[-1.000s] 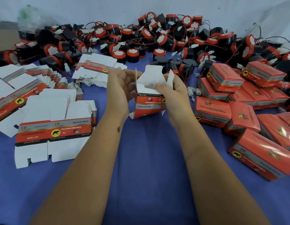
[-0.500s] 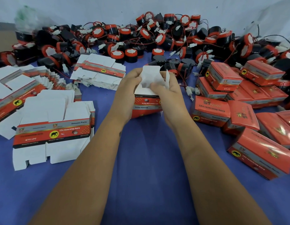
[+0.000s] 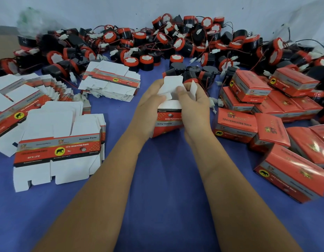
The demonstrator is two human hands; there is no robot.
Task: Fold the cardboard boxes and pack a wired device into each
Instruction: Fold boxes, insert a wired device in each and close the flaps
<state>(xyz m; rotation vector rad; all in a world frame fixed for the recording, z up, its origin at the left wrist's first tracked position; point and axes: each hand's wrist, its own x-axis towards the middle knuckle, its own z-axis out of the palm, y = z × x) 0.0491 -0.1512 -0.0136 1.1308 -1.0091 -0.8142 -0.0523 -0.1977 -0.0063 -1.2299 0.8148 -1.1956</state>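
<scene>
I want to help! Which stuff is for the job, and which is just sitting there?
For the job:
box being folded, gripped by left hand and right hand
flat boxes
wired horns
packed boxes

Just there:
purple cloth
white backdrop

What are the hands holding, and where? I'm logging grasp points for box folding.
Both hold one partly folded cardboard box: left hand and right hand wrap its sides, thumbs pressing the white end flaps at its top.
</scene>
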